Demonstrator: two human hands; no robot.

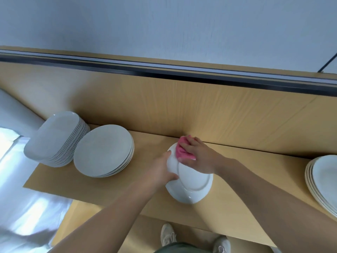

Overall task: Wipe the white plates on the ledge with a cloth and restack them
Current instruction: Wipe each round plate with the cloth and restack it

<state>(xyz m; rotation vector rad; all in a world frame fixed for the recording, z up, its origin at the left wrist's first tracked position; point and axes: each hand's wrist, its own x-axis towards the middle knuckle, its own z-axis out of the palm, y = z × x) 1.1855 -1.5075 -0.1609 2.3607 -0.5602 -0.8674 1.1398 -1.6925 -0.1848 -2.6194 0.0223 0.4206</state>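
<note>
While left hand [162,168] grips its rim, plate [193,183] right of round stack [104,152]: likely stiff, slick, breakable; right hand [198,156] presses cloth [182,150] flat-fingered.

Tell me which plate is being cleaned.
Look along the wooden ledge. Between the round stack on the left and the stack on the right, the left hand holds one plate alone. Only it shows its underside and has a pink cloth on it.

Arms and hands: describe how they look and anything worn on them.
The left forearm and right forearm are bare to the frame's edge, no sleeve showing. The left hand and right hand are ungloved; no watch, bracelet or ring is visible.
</note>
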